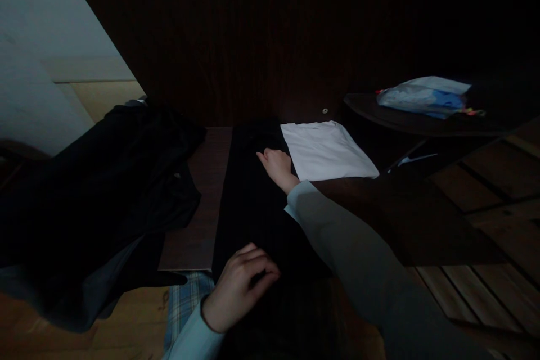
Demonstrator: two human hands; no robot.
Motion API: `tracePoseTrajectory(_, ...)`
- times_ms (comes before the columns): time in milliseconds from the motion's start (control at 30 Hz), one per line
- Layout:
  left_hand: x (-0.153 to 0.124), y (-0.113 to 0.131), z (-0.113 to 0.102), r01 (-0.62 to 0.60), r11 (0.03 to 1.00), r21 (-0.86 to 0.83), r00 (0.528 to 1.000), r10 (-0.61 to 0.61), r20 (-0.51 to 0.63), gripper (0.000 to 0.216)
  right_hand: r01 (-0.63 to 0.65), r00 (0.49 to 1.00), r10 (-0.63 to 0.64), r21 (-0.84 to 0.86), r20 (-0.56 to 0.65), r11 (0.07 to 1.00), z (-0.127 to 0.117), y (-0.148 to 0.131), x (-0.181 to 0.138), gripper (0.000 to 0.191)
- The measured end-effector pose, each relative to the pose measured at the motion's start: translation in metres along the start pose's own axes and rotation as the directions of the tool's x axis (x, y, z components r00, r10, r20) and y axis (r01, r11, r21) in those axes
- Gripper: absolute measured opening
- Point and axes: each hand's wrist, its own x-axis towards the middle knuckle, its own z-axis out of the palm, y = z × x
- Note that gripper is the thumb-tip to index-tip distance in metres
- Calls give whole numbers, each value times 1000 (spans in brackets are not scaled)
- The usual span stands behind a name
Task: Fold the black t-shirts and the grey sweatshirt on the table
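Observation:
A black garment (248,208) lies spread in a long strip on the dark wooden surface. At its near end my left hand (242,287) is closed, thumb and forefinger brought together at the cloth. Farther up, my right hand (276,167) rests on the garment beside its right side, with the fingers curled into the cloth. Dim light hides exactly how much fabric each hand holds. A folded white shirt (329,152) lies flat just to the right of my right hand.
Dark clothes (101,197) are heaped at the left. A plastic packet (426,95) sits on a rounded shelf (379,115) at the right. A dark wooden panel (253,39) rises behind. Blue plaid cloth (188,298) shows below the surface's near edge. Wooden slats (476,292) lie at the lower right.

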Motion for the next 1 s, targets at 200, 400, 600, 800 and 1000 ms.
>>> tracePoseTrajectory(200, -4, -1, 1, 120, 991, -62, 976, -129, -173, 17, 1, 999, -2, 23, 40, 1000, -4, -1, -1, 28)
tracePoseTrajectory(400, -3, -4, 2, 87, 993, -84, 982, -100, -159, 21, -65, 998, 64, 9, 27, 998, -3, -2, 0, 27)
tracePoseTrajectory(600, -15, -5, 8, 97, 995, 29, 945, -83, -317, 21, -28, 1000, 28, -3, 11, 1000, -1, 0, 1, 25)
tracePoseTrajectory(800, -32, -1, 14, 88, 982, 168, 966, -43, -253, 38, -31, 1000, 31, 7, -2, 999, 1, 0, 2, 25)
tracePoseTrajectory(1000, -28, 5, 12, 32, 979, 202, 975, 13, -220, 21, -29, 1000, 29, 19, -4, 999, 0, 0, 0, 24)
